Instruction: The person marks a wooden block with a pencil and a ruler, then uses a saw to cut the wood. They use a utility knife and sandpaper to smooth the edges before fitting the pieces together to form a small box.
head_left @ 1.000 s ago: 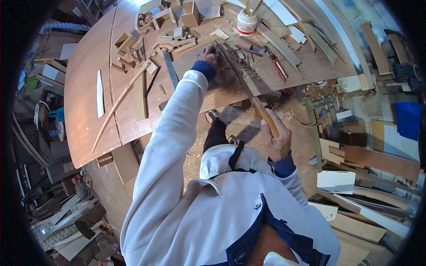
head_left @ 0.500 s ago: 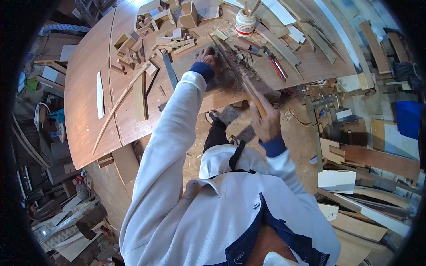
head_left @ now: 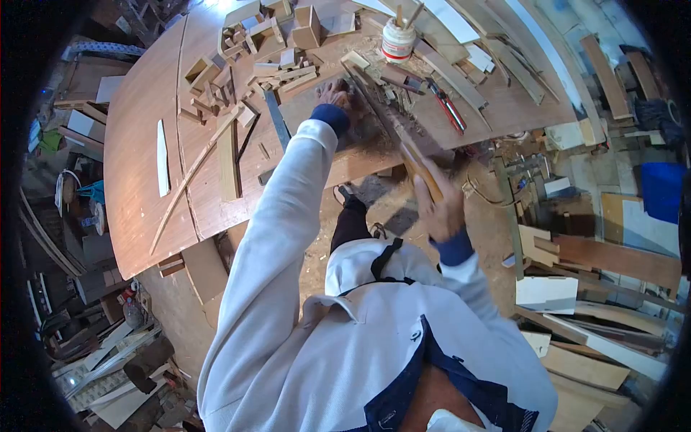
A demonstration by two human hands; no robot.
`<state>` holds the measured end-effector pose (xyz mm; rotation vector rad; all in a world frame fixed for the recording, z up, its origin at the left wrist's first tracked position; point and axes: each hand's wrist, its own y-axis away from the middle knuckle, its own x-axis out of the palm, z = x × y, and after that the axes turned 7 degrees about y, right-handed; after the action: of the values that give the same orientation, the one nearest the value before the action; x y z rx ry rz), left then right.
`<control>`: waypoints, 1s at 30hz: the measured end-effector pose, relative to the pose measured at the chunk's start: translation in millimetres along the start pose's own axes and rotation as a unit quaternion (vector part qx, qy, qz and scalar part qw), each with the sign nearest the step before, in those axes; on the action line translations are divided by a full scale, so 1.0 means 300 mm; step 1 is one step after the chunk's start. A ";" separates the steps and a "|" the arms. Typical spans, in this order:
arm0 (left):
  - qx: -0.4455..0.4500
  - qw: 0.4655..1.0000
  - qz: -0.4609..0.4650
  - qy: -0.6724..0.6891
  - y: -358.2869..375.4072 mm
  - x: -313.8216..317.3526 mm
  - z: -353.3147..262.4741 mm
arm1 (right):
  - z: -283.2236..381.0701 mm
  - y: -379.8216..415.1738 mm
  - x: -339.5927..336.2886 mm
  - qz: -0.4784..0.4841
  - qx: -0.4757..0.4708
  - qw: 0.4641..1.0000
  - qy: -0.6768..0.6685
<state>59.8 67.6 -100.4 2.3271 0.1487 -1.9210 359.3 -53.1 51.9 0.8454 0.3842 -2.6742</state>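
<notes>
My right hand (head_left: pixel 442 207) is closed round the wooden handle (head_left: pixel 423 175) of a handsaw. The long saw blade (head_left: pixel 378 104) slants up and left over the table, passing just right of my left hand. My left hand (head_left: pixel 333 97) lies with its fingers spread on a flat board (head_left: pixel 302 106), close beside the blade. Wood shavings (head_left: pixel 404 101) lie around the blade. A dark steel-like strip (head_left: pixel 276 115) rests left of the board.
The brown table (head_left: pixel 140 151) carries small wooden blocks (head_left: pixel 205 72), a wooden box (head_left: pixel 306 27), a white glue tub (head_left: pixel 398 39) with sticks in it and a red-handled tool (head_left: pixel 448 108). Timber offcuts (head_left: pixel 619 252) are piled on the right. A blue bucket (head_left: pixel 662 191) stands beyond.
My right hand has drawn the saw down and right, toward my body. My left hand stays in nearly the same place, its fingers now more visibly spread.
</notes>
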 end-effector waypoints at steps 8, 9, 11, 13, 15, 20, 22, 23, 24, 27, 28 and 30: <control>0.045 0.999 0.005 0.019 0.022 -0.057 -0.009 | -0.019 0.096 -0.027 -0.018 0.044 0.999 0.013; 0.047 0.999 0.018 0.006 0.021 -0.063 -0.013 | -0.018 0.097 -0.031 -0.009 0.056 0.998 0.013; 0.048 0.998 0.021 0.020 0.029 -0.073 -0.024 | -0.015 0.098 -0.037 -0.006 0.059 0.998 0.014; 0.050 0.998 0.023 0.034 0.028 -0.074 -0.021 | -0.012 0.093 -0.038 -0.004 0.061 0.998 0.014; 0.050 0.996 0.018 0.068 0.027 -0.073 -0.028 | -0.012 0.089 -0.044 -0.013 0.047 0.999 0.015; 0.031 0.997 0.042 0.052 0.021 -0.112 -0.036 | 0.017 0.018 -0.018 -0.024 0.011 1.000 0.016; 0.034 0.997 0.061 0.043 0.006 -0.074 -0.031 | 0.018 -0.034 -0.001 -0.012 0.013 1.000 0.023; 0.021 0.996 0.051 0.066 -0.006 -0.042 -0.016 | 0.004 -0.055 0.016 0.001 0.012 0.999 0.031; 0.009 0.995 0.039 0.090 -0.007 -0.070 -0.026 | -0.001 -0.071 0.022 0.012 0.008 0.999 0.038; -0.005 0.998 0.046 0.049 0.031 -0.127 -0.073 | 0.022 0.020 -0.033 -0.030 -0.031 0.999 0.022; -0.009 0.998 0.045 0.051 0.021 -0.094 -0.052 | 0.026 0.062 -0.067 -0.011 -0.023 0.999 0.041; 0.018 0.998 0.027 0.050 -0.012 -0.035 -0.011 | 0.008 0.081 -0.055 -0.017 -0.019 0.999 0.029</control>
<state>60.5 71.5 -89.6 2.4260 0.0600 -1.7985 380.0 -72.7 59.8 0.9145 0.4652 -2.6692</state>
